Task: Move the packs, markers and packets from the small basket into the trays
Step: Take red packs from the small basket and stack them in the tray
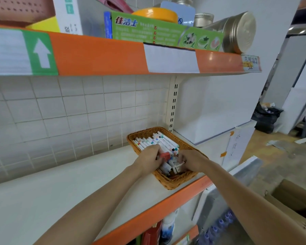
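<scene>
White shelf, tiled wall behind, orange front edge at lower right of frame. Small basket at the shelf's right end, close to that edge; markers in its far half. Left hand, fingers curled on a red-capped pack; right hand reaching among packets, grip cannot be told. Step: first lift-out, likely. Trays not in view (destination unknown). Open shelf lies left; upper shelf overhangs, so lift low.

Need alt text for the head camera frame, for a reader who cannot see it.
Both hands reach into a small wicker basket on a white shelf: the left hand grips a red-topped pack, and the right hand rummages among small packets. White markers fill the basket's far half.
</scene>
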Demonstrator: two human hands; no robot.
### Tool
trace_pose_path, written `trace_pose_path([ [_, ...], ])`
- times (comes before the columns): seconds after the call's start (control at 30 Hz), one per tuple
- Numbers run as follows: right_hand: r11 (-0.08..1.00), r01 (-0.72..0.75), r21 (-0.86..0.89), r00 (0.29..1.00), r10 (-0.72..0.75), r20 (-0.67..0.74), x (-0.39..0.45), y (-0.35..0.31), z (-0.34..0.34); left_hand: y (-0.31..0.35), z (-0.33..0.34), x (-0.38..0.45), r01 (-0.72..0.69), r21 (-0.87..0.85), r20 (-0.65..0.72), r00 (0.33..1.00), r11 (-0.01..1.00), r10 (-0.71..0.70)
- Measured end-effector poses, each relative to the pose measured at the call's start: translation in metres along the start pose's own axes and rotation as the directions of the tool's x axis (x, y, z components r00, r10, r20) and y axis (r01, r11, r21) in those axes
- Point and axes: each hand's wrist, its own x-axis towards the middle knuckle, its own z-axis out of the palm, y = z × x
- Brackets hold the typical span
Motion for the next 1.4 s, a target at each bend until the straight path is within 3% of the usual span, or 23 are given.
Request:
trace_pose_path([
  [0.2, 0.998, 0.046, 0.04, 0.979, -0.037, -0.201, -0.02, -0.016, 0.002, 0.008, -0.013, -0.016, 0.013, -0.012, -0.082, 0.997, 1.0, -0.014],
  [0.4, 0.976, 0.129, 0.174, 0.935, -0.062, -0.35, -0.051, -0.048, 0.008, 0.019, -0.035, -0.061, 0.121, -0.067, -0.159, 0.979, 0.99, -0.13],
  [0.5, 0.967, 0.189, 0.169, 0.941, -0.129, -0.314, -0.076, -0.071, 0.018, 0.028, -0.045, -0.101, 0.17, -0.086, -0.207, 0.961, 0.982, -0.185],
  [0.67, 0.938, 0.314, 0.149, 0.932, -0.275, -0.235, -0.111, -0.115, 0.04, 0.033, -0.062, -0.171, 0.368, -0.086, -0.211, 0.902, 0.926, -0.377],
  [0.9, 0.887, 0.417, 0.199, 0.906, -0.387, -0.172, -0.142, -0.195, 0.072, 0.02, -0.112, -0.268, 0.485, -0.001, -0.291, 0.837, 0.874, -0.464],
  [1.1, 0.827, 0.511, 0.236, 0.859, -0.497, -0.12, -0.166, -0.298, 0.109, -0.011, -0.169, -0.368, 0.552, 0.022, -0.382, 0.776, 0.834, -0.503],
  [1.4, 0.708, 0.663, 0.245, 0.741, -0.667, -0.075, -0.218, -0.478, 0.163, -0.066, -0.271, -0.521, 0.683, 0.027, -0.54, 0.625, 0.73, -0.564],
])
